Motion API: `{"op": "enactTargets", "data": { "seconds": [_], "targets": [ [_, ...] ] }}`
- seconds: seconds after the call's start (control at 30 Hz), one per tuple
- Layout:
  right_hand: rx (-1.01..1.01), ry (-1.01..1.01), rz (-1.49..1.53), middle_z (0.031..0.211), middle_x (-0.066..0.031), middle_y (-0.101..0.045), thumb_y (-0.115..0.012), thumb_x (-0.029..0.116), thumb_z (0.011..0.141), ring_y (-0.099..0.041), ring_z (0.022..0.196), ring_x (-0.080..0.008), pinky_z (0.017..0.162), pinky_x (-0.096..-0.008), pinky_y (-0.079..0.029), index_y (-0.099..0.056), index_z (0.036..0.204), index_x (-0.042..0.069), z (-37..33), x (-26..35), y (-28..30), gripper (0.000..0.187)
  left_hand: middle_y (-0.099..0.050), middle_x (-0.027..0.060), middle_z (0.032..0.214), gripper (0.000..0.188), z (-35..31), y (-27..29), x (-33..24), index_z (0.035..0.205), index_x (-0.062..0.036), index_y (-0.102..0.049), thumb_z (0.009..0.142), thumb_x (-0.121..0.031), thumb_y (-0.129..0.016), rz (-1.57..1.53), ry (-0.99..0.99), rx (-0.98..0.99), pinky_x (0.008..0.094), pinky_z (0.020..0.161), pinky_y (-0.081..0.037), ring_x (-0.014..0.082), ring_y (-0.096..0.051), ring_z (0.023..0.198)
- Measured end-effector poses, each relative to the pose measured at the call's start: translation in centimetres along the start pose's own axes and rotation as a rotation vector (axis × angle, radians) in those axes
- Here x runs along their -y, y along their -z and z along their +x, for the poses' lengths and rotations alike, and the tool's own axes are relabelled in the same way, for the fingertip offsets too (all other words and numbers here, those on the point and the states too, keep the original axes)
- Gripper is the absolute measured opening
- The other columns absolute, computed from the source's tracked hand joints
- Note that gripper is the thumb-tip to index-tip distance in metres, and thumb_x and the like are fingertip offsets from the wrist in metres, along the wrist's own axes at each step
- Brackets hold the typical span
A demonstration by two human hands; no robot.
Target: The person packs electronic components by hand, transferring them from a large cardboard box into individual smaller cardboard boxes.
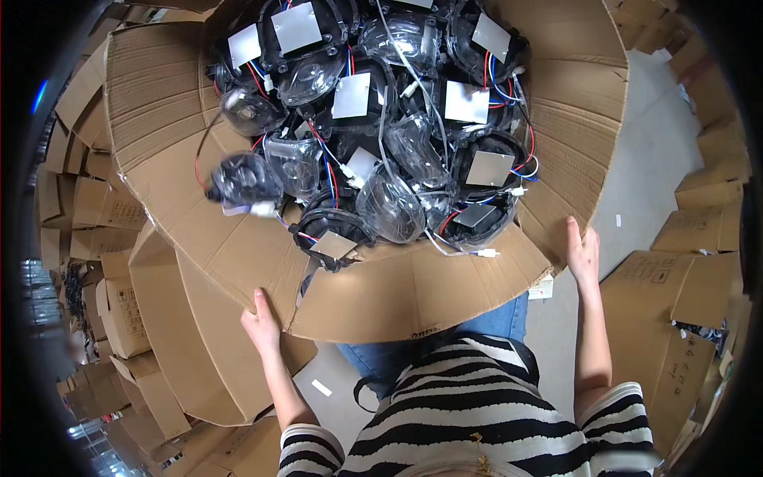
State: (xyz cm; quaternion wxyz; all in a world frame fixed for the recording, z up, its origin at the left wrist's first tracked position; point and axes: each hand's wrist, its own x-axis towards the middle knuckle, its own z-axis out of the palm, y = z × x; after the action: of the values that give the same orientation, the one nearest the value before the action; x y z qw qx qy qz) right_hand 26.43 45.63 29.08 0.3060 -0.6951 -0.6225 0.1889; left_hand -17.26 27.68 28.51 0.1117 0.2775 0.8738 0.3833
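Currently, a big brown cardboard carton (159, 103) stands open before the person, with its flaps folded outward. The left hand (261, 327) is on the lower edge of the left flap (218, 246), the thumb pressed over it. The right hand (585, 256) grips in the same way the near corner of the right flap (576, 119). Both hands appear to pinch the cardboard; how the fingers underneath are placed, I cannot tell. Inside the carton are heaped many black units with clear plastic domes (389, 207), square silver plates (351, 95) and red, blue and white wires, some ending in white connectors (488, 253). One unit at the left is blurred. Other brown cardboard boxes (664, 294) are on both sides, upon a grey floor (648, 159).
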Motion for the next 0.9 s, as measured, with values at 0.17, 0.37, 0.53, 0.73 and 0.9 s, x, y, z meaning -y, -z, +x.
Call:
{"op": "enactTargets", "data": {
  "seconds": [0.17, 0.37, 0.53, 0.73, 0.9],
  "targets": [
    [0.005, -0.001, -0.003, 0.071, -0.0227, -0.056, -0.045, 0.026, 0.083, -0.053, 0.071, -0.0392, 0.062, -0.0415, -0.041, -0.056, 0.079, -0.003, -0.1, -1.2, -0.3, 0.031, -0.060, 0.0123, 0.072, 0.036, -0.2, -0.2, 0.1, 0.079, 0.0075, -0.057, 0.084, -0.027, -0.047, 0.005, -0.003, -0.016, 0.0298, 0.064, -0.042, 0.0154, -0.054, 0.068],
    [0.042, 0.006, -0.050, 0.072, -0.0235, -0.056, -0.043, 0.030, 0.083, -0.053, 0.073, -0.0397, 0.064, -0.0429, -0.041, -0.055, 0.078, -0.003, 0.2, -0.6, -0.5, 0.036, -0.060, 0.0140, 0.070, 0.039, -0.8, -1.0, 0.0, 0.077, 0.0081, -0.056, 0.084, -0.029, -0.047, -0.005, -0.040, -0.057, 0.0309, 0.063, -0.042, 0.0163, -0.055, 0.066],
    [0.106, -0.008, -0.098, 0.075, -0.0239, -0.055, -0.043, 0.031, 0.082, -0.052, 0.075, -0.0407, 0.063, -0.0427, -0.042, -0.056, 0.080, -0.003, 0.6, 0.4, -0.2, 0.037, -0.061, 0.0182, 0.073, 0.042, -0.4, -1.5, 0.2, 0.080, 0.0087, -0.057, 0.084, -0.031, -0.046, 0.073, -0.008, -0.013, 0.0328, 0.064, -0.043, 0.0215, -0.058, 0.067],
    [0.064, 0.013, -0.040, 0.075, -0.0226, -0.057, -0.044, 0.028, 0.083, -0.055, 0.075, -0.0380, 0.064, -0.0408, -0.043, -0.055, 0.084, -0.004, -1.8, -0.6, -0.8, 0.034, -0.061, 0.0191, 0.079, 0.040, -2.2, -1.0, 3.2, 0.083, 0.0082, -0.057, 0.085, -0.030, -0.045, 0.065, 0.023, -0.052, 0.0327, 0.067, -0.044, 0.0247, -0.059, 0.074],
    [0.145, -0.169, 0.134, 0.085, -0.0169, -0.060, -0.044, 0.024, 0.083, -0.057, 0.085, -0.0258, 0.075, -0.0337, -0.043, -0.054, 0.094, -0.003, -10.7, -9.2, -3.9, 0.031, -0.060, 0.0187, 0.075, 0.036, -10.7, -4.7, 6.7, 0.083, 0.0105, -0.055, 0.085, -0.024, -0.044, -0.125, 0.023, -0.090, 0.0332, 0.064, -0.044, 0.0211, -0.059, 0.071]
  ]
}}
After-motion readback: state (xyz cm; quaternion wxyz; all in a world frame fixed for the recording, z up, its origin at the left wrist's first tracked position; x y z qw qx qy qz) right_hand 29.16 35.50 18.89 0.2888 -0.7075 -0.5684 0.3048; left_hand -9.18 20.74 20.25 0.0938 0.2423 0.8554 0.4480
